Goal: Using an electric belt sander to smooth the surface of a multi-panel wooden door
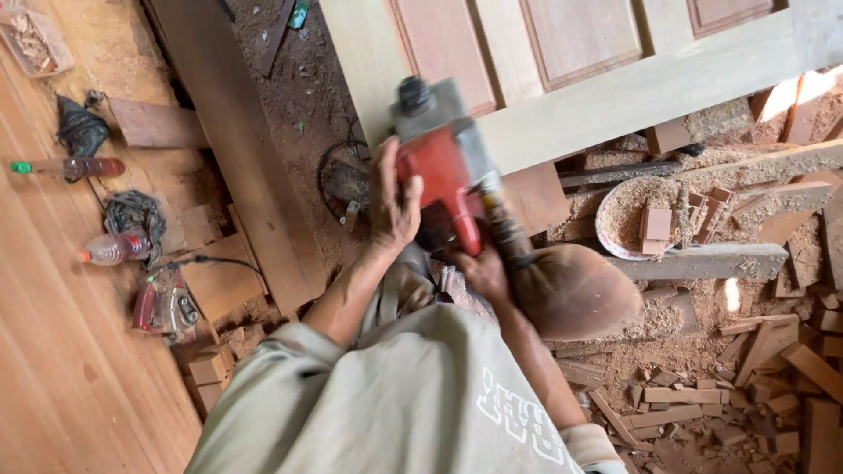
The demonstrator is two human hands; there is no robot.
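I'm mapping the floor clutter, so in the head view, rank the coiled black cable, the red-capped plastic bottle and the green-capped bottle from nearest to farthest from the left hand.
From the left hand:
1. Coiled black cable, just left of it.
2. Red-capped plastic bottle, far left.
3. Green-capped bottle, farthest left.

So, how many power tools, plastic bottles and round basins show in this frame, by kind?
Power tools: 2, the red sander under the left hand and right hand, and a red tool on the floor.
Plastic bottles: 2, and.
Round basins: 1, holding sawdust and blocks.
Total: 5
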